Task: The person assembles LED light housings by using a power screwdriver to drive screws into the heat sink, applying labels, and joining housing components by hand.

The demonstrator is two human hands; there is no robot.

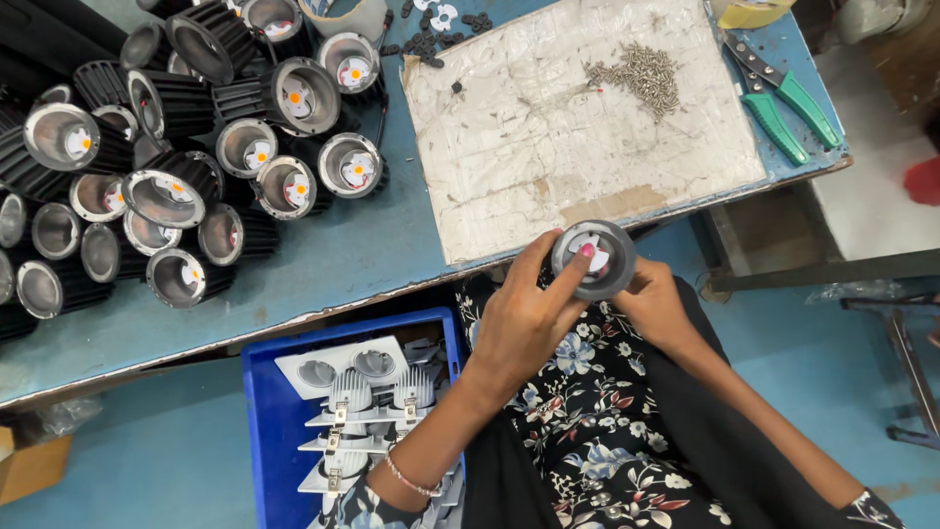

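Note:
My right hand (658, 306) holds a round black lamp housing (609, 279) from below, just off the table's near edge and above my lap. My left hand (524, 318) reaches over it, and its forefinger presses on the white part inside the housing's mouth. The housing's opening faces up towards the camera. A pile of small metal screws (641, 74) lies on the worn white board (548, 147) further out on the table.
Several black finned lamp housings (176, 147) with shiny reflectors are heaped on the blue table (323, 264) at left. Green-handled pliers (783, 103) lie at the right corner. A blue crate (262, 411) of white lamp fittings stands by my left knee.

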